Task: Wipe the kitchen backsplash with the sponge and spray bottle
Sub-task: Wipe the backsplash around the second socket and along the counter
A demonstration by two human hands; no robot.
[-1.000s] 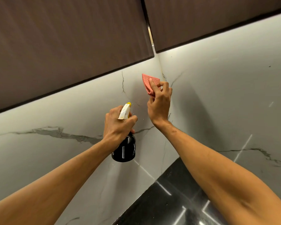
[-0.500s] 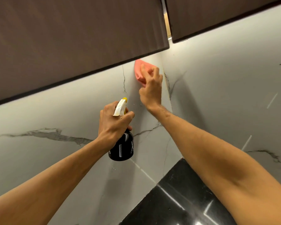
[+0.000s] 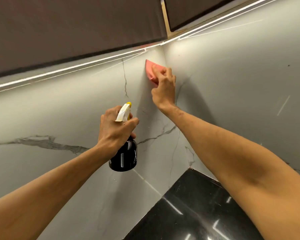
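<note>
Marble-look grey panels with dark veins form the backsplash [image 3: 59,118], two walls meeting in an inside corner that runs down the middle of the view. Dark brown upper cabinets [image 3: 68,28] hang above it, and a bright light strip [image 3: 68,70] glows along their underside. At the lower right, a glossy black worktop [image 3: 197,208] fits into the foot of the corner.

Both bare forearms reach up from the bottom edge. The left hand [image 3: 116,130] is wrapped around the neck of the spray bottle [image 3: 124,158], held upright in the air just in front of the left wall; the bottle has a round black body with small white comb and scissors marks and a white trigger head with a yellow tip that points toward the wall. A few small droplets sit on the panel just past the nozzle.

Higher up, the right hand [image 3: 163,85] presses the pink sponge [image 3: 151,69] flat against the left panel, just beside the corner seam and a little below the light strip. Its fingers are curled closed over the sponge's lower part, with the upper pointed end showing above the knuckles.
</note>
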